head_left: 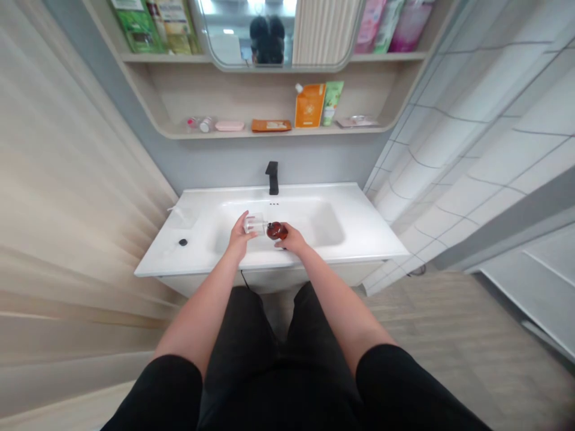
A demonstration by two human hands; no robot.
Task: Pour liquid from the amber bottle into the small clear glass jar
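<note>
Over the sink, my left hand (239,234) is closed round a clear, see-through bottle (254,224) tipped on its side, its open end facing right. A dark amber bottle (275,230) is in my right hand (293,239), tilted so that its neck meets or nearly meets the clear bottle's mouth. I cannot tell whether liquid passes between them. Both bottles are above the white basin (314,218). A small black cap (182,242) lies on the counter to the left of my left hand. Behind it is a white pump head (176,211), faint against the counter.
A black faucet (272,178) rises behind the basin. On the shelf above stand an orange pouch (309,106), a green tube (332,103), a pink soap bar (229,126) and an orange packet (271,126). A mirror (251,36) hangs higher. A curtain (67,179) borders the left.
</note>
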